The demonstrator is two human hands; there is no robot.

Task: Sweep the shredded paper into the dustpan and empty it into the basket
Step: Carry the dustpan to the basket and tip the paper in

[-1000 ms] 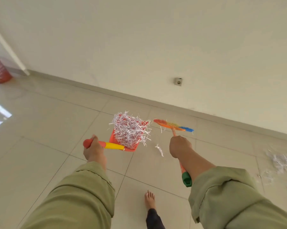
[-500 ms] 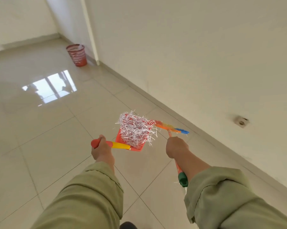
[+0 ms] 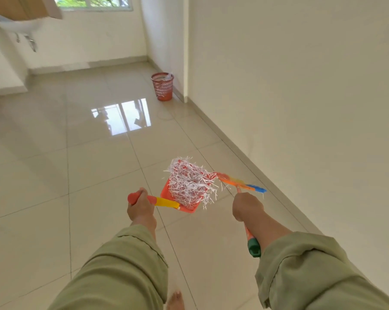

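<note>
No text, label, brand, number or sign could be read anywhere in the view.
</note>
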